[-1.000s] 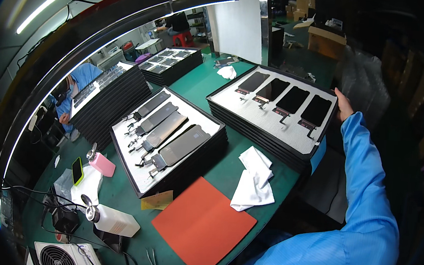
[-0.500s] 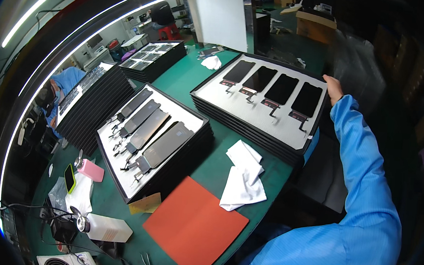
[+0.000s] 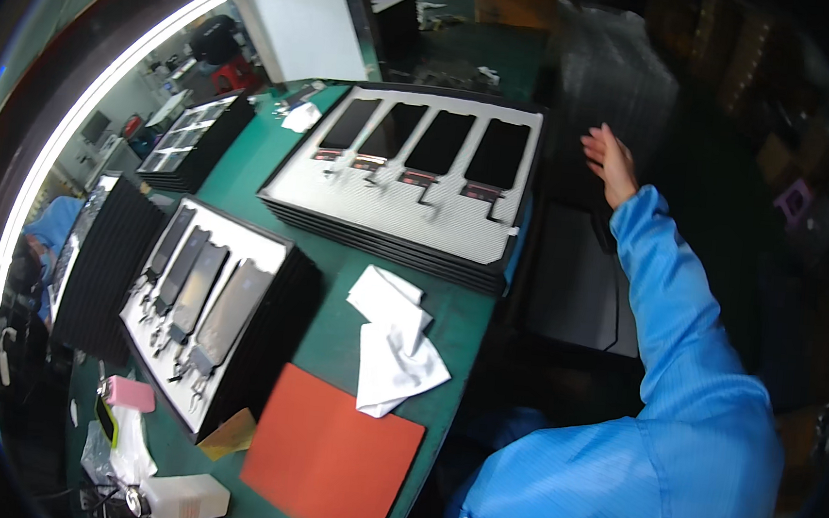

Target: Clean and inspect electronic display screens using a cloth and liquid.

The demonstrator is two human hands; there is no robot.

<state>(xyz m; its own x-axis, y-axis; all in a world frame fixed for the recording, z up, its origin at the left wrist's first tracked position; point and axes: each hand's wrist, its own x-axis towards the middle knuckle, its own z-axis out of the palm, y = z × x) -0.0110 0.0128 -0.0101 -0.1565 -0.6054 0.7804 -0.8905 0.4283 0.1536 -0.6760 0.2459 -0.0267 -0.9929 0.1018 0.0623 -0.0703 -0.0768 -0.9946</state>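
My right hand point(image 3: 609, 164) is held out in the air, fingers apart and holding nothing, in a blue sleeve point(image 3: 669, 299). To its left, with a gap between, stands a stack of black trays point(image 3: 387, 235) on the table. Its white-lined top tray carries several dark phone screens point(image 3: 447, 150) with their flex cables. A second tray stack point(image 3: 280, 297), nearer and to the left, bears several greyish phone screens point(image 3: 235, 313) and cables. My left hand is out of view.
On the green table point(image 3: 326, 335) lie a white cloth point(image 3: 393, 350) and an orange-red mat point(image 3: 331, 457). Bottles, one pink point(image 3: 129, 393) and one white point(image 3: 186, 500), stand left. More tray stacks point(image 3: 112, 264) stand farther left. Below my right arm is a dark tray point(image 3: 577, 291).
My right hand has let go of the far tray stack's right edge and moved off it, fingers spreading. The view has turned rightward, so the table things sit farther left.
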